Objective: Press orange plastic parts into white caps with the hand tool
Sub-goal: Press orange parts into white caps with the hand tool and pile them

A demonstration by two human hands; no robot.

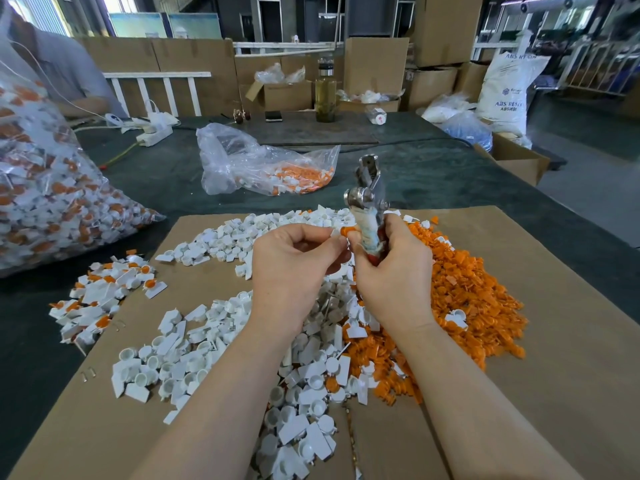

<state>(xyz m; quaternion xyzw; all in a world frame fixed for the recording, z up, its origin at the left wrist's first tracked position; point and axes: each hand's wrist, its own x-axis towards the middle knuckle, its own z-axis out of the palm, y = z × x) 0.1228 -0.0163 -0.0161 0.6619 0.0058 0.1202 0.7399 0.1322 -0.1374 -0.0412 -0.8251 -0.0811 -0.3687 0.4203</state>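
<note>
My right hand grips the taped handles of a metal hand tool, whose jaws point up and away from me. My left hand pinches a small white cap at its fingertips. An orange plastic part sits between that cap and my right thumb, right beside the tool's handle. Below my hands a heap of loose white caps covers the cardboard sheet, and a heap of orange parts lies to the right of it.
A small pile of assembled white-and-orange pieces lies at the left edge of the cardboard. A large clear bag of such pieces stands far left, a smaller bag lies beyond. A bottle, cardboard boxes and sacks line the back. A person sits at far left.
</note>
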